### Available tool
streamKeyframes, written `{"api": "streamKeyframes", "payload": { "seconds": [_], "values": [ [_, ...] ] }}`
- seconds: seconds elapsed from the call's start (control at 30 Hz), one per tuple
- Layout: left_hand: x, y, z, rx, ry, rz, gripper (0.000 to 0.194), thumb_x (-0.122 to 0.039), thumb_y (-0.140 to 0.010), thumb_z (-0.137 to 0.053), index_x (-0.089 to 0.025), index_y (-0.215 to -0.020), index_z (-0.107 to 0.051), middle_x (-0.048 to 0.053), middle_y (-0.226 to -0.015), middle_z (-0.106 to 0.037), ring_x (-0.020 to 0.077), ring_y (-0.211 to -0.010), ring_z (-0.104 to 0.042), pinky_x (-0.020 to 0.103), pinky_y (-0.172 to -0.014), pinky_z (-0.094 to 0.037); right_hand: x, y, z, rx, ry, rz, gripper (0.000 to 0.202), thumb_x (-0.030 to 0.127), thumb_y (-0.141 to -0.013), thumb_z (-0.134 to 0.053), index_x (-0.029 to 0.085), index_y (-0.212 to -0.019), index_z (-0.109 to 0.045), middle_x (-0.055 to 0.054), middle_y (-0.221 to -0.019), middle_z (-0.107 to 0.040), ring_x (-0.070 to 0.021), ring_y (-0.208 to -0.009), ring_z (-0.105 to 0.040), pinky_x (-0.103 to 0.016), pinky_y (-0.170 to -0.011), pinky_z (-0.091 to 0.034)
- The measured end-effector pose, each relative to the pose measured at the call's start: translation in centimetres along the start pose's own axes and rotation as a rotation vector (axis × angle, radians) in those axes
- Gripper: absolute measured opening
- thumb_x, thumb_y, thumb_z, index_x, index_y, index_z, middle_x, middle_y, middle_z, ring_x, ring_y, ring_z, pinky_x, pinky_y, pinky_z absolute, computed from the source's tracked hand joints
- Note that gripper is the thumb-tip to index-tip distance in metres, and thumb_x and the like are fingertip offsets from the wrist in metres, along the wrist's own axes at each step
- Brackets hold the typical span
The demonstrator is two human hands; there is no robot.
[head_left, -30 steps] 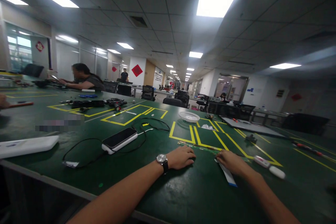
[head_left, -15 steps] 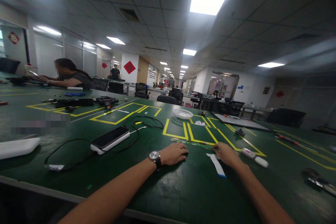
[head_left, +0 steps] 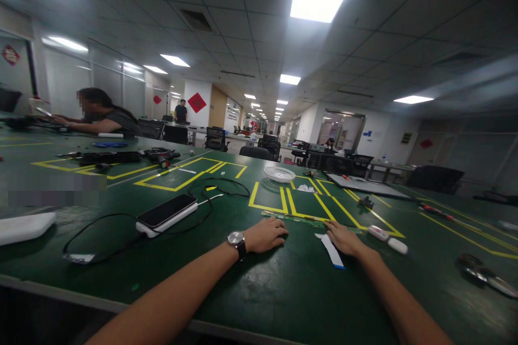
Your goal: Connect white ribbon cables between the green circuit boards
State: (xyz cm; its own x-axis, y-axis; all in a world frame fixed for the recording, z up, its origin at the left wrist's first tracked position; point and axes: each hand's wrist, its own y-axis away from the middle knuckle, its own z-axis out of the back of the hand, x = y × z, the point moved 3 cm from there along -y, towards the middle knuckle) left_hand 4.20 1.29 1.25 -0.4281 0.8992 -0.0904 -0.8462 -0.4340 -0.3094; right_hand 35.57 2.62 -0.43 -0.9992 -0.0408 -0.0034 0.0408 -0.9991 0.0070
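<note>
A long, thin green circuit strip (head_left: pixel 301 219) lies across the green table (head_left: pixel 251 291), along the near edge of yellow tape marks. My left hand (head_left: pixel 267 234), with a watch on its wrist, rests palm down by the strip's left part, fingers spread a little and holding nothing. At the strip's right part is my right hand (head_left: pixel 342 237), its fingertips touching the strip; its fingers lie low and extended, with no grip on anything visible. Just left of my right hand lies a white flat ribbon (head_left: pixel 333 252) with a blue end.
A phone (head_left: pixel 168 211) on a white block, with black cable, lies to the left. Beyond the strip stands a white basket (head_left: pixel 279 174). White earbud-like cases (head_left: pixel 378 233), a screwdriver (head_left: pixel 435 211) and a metal tool (head_left: pixel 483 275) are at right. A person (head_left: pixel 105 113) sits at far left.
My right hand's fingers have loosened and flattened onto the strip. My left hand has hardly moved. The whole view has shifted slightly.
</note>
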Motion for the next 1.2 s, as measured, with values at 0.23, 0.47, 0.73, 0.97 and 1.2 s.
{"api": "streamKeyframes", "payload": {
  "seconds": [0.23, 0.47, 0.73, 0.97, 1.2],
  "values": [
    [0.1, 0.0, 0.0, 0.011, 0.005, 0.002, 0.033, -0.031, -0.098, -0.050, -0.022, -0.130, -0.056, 0.008, -0.131, -0.055, 0.0253, -0.119, -0.051, 0.039, -0.099, -0.044, -0.6, -0.2, -0.2, 0.108, -0.048, -0.031, 0.060, 0.040, -0.098, -0.021, 0.020, -0.154, -0.026, -0.008, -0.162, -0.022, -0.0269, -0.148, -0.021, -0.050, -0.118, -0.024],
    [0.0, 0.0, 0.1, 0.007, 0.012, -0.003, 0.033, -0.031, -0.099, -0.050, -0.020, -0.130, -0.056, 0.009, -0.130, -0.056, 0.0251, -0.119, -0.051, 0.039, -0.100, -0.043, -0.7, 0.4, 0.4, 0.192, -0.090, -0.015, 0.067, 0.050, -0.097, -0.021, 0.020, -0.157, -0.016, -0.006, -0.164, -0.010, -0.0291, -0.150, -0.008, -0.054, -0.120, -0.016],
    [0.1, 0.0, -0.1, 0.003, 0.000, -0.001, 0.032, -0.031, -0.098, -0.051, -0.021, -0.128, -0.057, 0.009, -0.129, -0.056, 0.0250, -0.118, -0.052, 0.038, -0.100, -0.043, -0.7, 0.8, 1.0, 0.208, -0.191, 0.052, 0.084, 0.059, -0.087, -0.037, 0.014, -0.156, -0.018, -0.012, -0.164, -0.008, -0.0308, -0.150, -0.009, -0.050, -0.121, -0.013],
    [0.0, 0.0, 0.1, 0.025, -0.020, 0.009, 0.033, -0.031, -0.098, -0.050, -0.021, -0.130, -0.056, 0.008, -0.131, -0.055, 0.0251, -0.119, -0.052, 0.038, -0.100, -0.043, -0.9, 0.8, 1.5, 0.155, -0.292, 0.055, 0.085, 0.065, -0.084, -0.042, 0.019, -0.154, -0.027, -0.010, -0.161, -0.023, -0.0327, -0.147, -0.023, -0.048, -0.119, -0.021],
    [-0.1, -0.1, 0.3, 0.002, -0.034, -0.019, 0.032, -0.031, -0.098, -0.051, -0.020, -0.127, -0.058, 0.008, -0.129, -0.058, 0.0245, -0.118, -0.053, 0.037, -0.100, -0.043, -0.9, 0.6, 1.9, -0.023, -0.034, -0.189, 0.077, 0.071, -0.091, -0.020, 0.023, -0.146, -0.043, -0.017, -0.142, -0.051, -0.0374, -0.128, -0.050, -0.058, -0.103, -0.039]
  ]
}}
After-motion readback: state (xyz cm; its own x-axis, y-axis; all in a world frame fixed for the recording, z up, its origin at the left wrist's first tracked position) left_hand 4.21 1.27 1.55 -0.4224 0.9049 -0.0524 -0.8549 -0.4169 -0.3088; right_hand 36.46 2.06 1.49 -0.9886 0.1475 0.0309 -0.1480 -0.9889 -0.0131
